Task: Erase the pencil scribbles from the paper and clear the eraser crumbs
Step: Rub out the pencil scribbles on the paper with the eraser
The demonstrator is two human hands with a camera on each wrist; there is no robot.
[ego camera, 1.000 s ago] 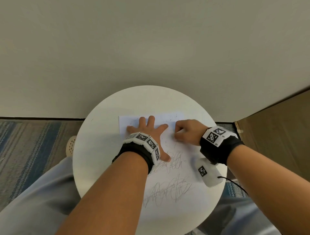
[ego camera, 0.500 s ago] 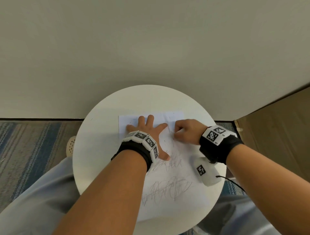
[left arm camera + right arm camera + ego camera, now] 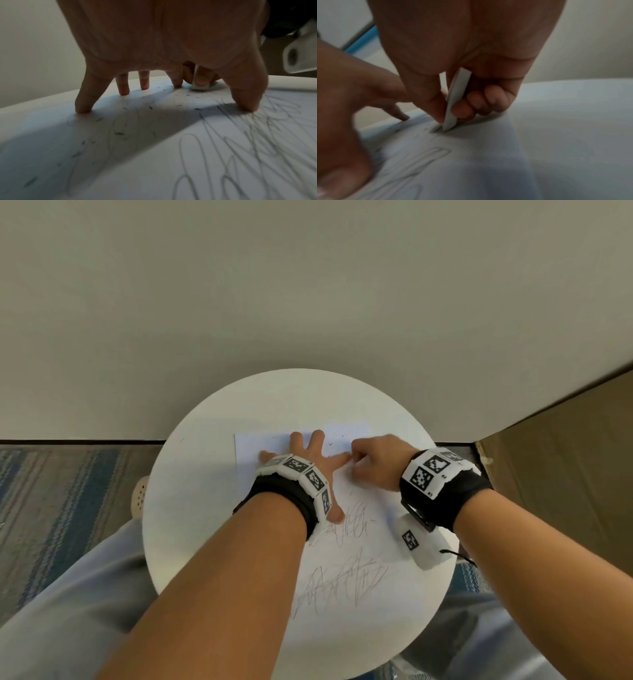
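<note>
table point(image 3: 205, 508) round, white | paper point(image 3: 394, 604) on it, near scribbles point(image 3: 342, 580) remain | left hand point(image 3: 305, 460) splayed flat, pinning paper | right hand point(image 3: 376, 463) pinches eraser point(image 3: 455, 100) on far part | step: erasing | next: work nearer, then sweep crumbs point(image 3: 120, 133)

1. Wall point(image 3: 308, 285): plain, off-white, beyond the fingertips.
2. Baseboard point(image 3: 82, 442): dark strip at the wall's foot.
3. Carpet point(image 3: 51, 508): blue-grey stripes, left of the left wrist.
4. Round table point(image 3: 191, 525): white top, beneath the hands.
5. Brown panel point(image 3: 565, 491): right of the right wrist.
</note>
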